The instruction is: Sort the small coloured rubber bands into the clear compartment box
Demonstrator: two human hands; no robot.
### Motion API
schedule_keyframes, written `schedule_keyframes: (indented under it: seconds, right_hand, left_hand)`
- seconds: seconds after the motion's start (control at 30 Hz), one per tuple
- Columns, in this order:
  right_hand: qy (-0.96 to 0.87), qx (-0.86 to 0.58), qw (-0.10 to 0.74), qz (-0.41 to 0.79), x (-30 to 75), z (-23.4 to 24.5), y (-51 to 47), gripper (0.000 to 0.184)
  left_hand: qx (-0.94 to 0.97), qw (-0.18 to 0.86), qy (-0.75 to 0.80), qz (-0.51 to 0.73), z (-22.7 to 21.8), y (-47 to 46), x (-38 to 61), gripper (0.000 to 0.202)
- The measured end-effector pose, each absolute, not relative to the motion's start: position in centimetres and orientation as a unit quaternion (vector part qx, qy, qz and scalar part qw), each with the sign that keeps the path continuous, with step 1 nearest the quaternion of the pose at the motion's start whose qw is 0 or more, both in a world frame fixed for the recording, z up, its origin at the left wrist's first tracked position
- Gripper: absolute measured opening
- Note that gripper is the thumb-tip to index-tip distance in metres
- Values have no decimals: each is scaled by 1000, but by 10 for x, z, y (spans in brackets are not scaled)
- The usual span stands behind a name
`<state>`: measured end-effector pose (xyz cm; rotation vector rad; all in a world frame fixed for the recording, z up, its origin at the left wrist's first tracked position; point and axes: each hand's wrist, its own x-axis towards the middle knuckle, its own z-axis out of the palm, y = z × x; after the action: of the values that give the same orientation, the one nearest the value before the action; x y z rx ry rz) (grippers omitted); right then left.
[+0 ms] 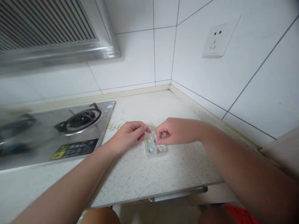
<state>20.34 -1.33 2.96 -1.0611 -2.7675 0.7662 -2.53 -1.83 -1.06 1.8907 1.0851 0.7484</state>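
Note:
A small clear plastic box [156,155] with compartments sits on the counter between my hands. Thin ring-shaped bands lie inside: a green one [151,150] at front left, a reddish-brown one [160,149] at front right, a yellow one [149,141] behind the green. My right hand [167,132] is closed in a pinch over the box's right side, its fingertips at a compartment with something pinkish. At the box's back left, my left hand [134,132] has curled fingers, thumb against index finger. Whatever either pinch holds is too small or hidden to make out.
Several loose coloured rings [113,126] lie on the counter beside the gas stove [77,137], left of my left hand. A clear flat piece [118,112] lies behind them. The range hood [102,46] hangs at upper left. Tiled walls meet behind; a socket [215,40] is on the right.

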Motion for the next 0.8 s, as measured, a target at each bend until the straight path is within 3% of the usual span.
schedule_keyframes:
  seconds: [0.2,0.37,0.6,0.8]
  right_hand:
    - [-898,-352,107,241,208,24,-3,22]
    - [-905,-372,126,163,212,19,5,19]
    - [-905,-382,140,122,217,15,11,20]
    - [-900,-398,125,125,218,16,13,23]
  left_hand:
    - [769,356,446,288,-8,-19,-25,34]
    - [806,286,453,252,-7,-17,-28,37]
    - [865,56,474,156,19,10,-79,34]
    - [801,-18,590,103,18,41,-138,33]
